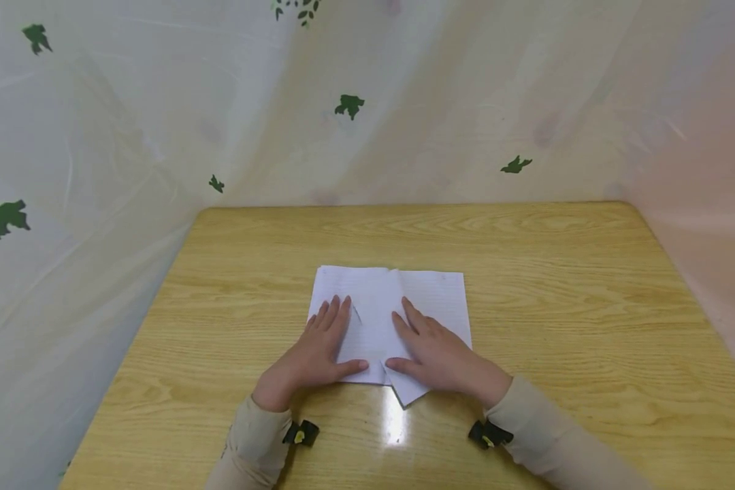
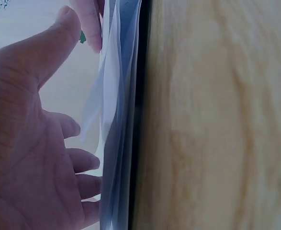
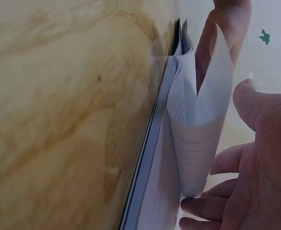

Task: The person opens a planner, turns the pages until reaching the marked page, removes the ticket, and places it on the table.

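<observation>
Left hand point(image 1: 318, 350) and right hand point(image 1: 436, 350) rest, fingers extended, on the notebook point(image 1: 444, 292); its pages point(image 1: 373, 340) seem light, soft, best lifted by edges.

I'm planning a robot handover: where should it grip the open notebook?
Probably the far right corner of the notebook, coming from the far side: that corner lies uncovered, while left hand and right hand cover nearer parts, where a curled page rises.
</observation>
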The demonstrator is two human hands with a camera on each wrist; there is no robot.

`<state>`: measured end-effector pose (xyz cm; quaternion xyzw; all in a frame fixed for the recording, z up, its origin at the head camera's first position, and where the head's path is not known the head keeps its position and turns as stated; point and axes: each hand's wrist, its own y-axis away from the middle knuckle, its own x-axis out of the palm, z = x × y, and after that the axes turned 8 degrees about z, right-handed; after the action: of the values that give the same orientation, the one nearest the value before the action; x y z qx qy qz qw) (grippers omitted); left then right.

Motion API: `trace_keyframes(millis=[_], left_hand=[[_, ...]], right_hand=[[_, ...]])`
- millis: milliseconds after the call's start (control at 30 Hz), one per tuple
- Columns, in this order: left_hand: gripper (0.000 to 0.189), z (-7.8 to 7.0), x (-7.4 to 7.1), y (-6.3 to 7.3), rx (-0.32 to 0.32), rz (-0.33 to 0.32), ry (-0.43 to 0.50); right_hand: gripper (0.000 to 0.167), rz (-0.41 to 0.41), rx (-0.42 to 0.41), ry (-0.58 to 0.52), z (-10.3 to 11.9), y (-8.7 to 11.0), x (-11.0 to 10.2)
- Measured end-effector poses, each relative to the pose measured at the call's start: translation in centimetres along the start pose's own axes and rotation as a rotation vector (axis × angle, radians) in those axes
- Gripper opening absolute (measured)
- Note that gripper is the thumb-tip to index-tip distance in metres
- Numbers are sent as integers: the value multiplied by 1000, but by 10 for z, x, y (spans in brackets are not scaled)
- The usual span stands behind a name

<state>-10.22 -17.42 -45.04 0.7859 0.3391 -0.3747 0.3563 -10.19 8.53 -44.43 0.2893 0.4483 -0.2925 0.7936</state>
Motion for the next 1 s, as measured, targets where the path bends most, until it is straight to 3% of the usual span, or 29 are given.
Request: trace_keyframes(millis=[400,733,1000], left_hand=[[104,-2,0,3,22,-28,19],[104,-1,1,3,-24,-24,52],[99,-2,0,3,14,-42,11]], right_hand=[[84,11,-79,-4,8,1,2],[87,44,-122,-5,11,3,5],[84,60,-159,24,12,4,6]])
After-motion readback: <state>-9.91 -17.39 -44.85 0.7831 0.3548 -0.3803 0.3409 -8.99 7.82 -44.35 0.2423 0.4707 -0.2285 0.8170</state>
